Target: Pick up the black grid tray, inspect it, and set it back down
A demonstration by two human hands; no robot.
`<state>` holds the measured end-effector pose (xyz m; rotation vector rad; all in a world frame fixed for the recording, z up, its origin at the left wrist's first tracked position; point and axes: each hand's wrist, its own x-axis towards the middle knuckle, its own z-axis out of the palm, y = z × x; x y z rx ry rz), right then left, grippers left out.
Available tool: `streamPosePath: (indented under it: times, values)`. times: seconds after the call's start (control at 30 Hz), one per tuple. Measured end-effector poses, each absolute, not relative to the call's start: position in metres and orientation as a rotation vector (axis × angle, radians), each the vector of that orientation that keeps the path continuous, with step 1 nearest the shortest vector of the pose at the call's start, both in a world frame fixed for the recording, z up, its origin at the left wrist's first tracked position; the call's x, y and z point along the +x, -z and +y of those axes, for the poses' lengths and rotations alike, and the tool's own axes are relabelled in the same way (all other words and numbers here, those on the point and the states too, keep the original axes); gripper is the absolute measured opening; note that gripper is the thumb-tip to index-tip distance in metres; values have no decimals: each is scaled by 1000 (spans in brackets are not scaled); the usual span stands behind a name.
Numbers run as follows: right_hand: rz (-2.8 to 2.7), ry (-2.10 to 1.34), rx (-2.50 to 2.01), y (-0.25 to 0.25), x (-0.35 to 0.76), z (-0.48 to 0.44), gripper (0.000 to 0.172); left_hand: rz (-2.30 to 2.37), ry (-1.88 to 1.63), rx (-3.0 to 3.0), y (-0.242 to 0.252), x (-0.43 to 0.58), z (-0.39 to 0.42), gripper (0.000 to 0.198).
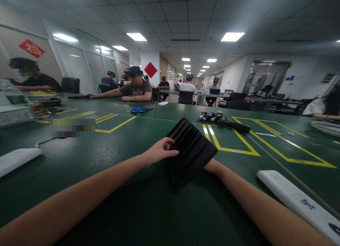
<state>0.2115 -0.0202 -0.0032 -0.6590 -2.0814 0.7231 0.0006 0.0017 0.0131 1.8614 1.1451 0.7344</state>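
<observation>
A black compartment tray (190,143) is tilted in front of me above the green table, its divided inner side facing me. My left hand (160,152) is at its left edge, with fingers bent and thumb laid across the inner side. The fingertips are partly hidden in the curl of the hand. From the right, my right hand (211,166) reaches behind the tray and holds it from the back. Its fingers are hidden behind the tray; only the wrist side of the hand shows. I cannot make out any loose piece in the compartments.
Yellow tape outlines (239,153) mark the green table (119,161). Black handheld tools with cables (225,122) lie beyond the tray, and a blue item (139,110) lies farther back. White devices (297,200) flank me. A co-worker (136,85) sits across the table.
</observation>
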Motion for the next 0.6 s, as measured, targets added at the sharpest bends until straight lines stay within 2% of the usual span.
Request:
streamPosePath:
  times: [0.1, 0.33, 0.5, 0.6]
  values:
    - [-2094, -731, -685, 1, 210, -22, 44, 1164, -664, 2108, -9, 1, 1, 54]
    - [-2161, -686, -667, 9, 206, -6, 39, 1333, -756, 2525, -12, -2, 4, 35]
    - [-2119, -243, -1273, 7, 248, 27, 54, 1917, -803, 2389, -30, -40, 47, 40]
    - [-1934, 111, -1751, 3, 289, 36, 52, 2331, -685, 2120, -40, -72, 78, 51]
